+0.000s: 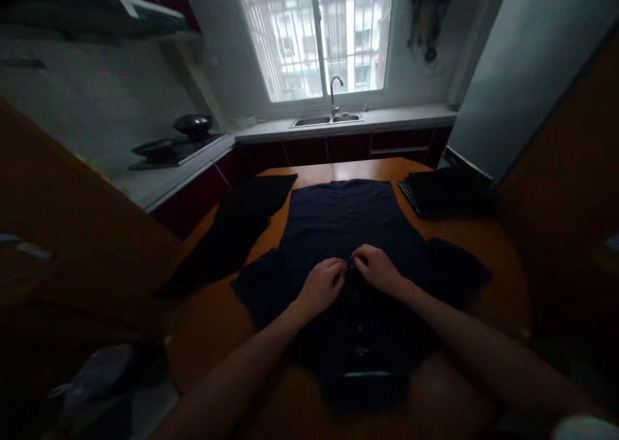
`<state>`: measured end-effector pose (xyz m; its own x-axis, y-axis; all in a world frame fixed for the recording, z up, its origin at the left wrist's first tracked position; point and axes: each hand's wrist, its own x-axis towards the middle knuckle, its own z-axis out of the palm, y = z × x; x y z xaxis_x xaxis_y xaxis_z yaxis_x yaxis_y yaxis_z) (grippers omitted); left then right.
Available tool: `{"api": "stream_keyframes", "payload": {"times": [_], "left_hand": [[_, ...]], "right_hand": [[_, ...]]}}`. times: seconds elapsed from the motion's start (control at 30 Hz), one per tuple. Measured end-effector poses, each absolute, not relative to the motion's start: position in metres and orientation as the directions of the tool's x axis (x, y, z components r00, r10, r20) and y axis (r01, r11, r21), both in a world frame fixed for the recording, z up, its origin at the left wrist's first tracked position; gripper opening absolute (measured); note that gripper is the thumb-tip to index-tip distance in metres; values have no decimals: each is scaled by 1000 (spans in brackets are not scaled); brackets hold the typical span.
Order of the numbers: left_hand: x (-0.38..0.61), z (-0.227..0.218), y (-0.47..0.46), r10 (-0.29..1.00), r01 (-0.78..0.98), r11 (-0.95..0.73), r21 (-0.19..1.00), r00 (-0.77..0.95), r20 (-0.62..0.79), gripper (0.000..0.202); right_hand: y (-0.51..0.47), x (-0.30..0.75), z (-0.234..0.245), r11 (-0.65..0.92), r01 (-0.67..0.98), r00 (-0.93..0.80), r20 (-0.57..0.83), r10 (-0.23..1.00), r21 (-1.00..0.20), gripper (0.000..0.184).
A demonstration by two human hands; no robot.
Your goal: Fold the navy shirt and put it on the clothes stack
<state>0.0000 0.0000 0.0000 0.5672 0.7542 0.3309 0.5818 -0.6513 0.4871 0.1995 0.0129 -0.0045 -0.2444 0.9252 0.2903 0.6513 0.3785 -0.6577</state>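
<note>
A dark navy short-sleeved shirt [338,214] lies spread face up on a wooden table, its collar toward me and its hem toward the window. Small buttons run down its front. My left hand [323,284] has its fingers pinched at the front opening, just left of the button line. Close beside it, my right hand [380,267] pinches the cloth on the other side of the same line. A small button shows between the fingertips. Whether it sits in its hole is too dark to tell.
Black clothing [242,224] lies loosely on the left of the wooden table [382,167]. A folded dark stack [449,191] sits at the right. Beyond are a counter with a sink [312,122], a tap [333,95] and a stove with a pan [193,125].
</note>
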Motion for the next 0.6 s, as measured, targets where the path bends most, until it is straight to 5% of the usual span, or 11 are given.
{"api": "stream_keyframes", "payload": {"times": [0.6], "left_hand": [[-18,-1,7,763,587,-645,489,527,374,28]], "right_hand": [[-6,198,0,442,557,-232,379,896,-703,27]]}}
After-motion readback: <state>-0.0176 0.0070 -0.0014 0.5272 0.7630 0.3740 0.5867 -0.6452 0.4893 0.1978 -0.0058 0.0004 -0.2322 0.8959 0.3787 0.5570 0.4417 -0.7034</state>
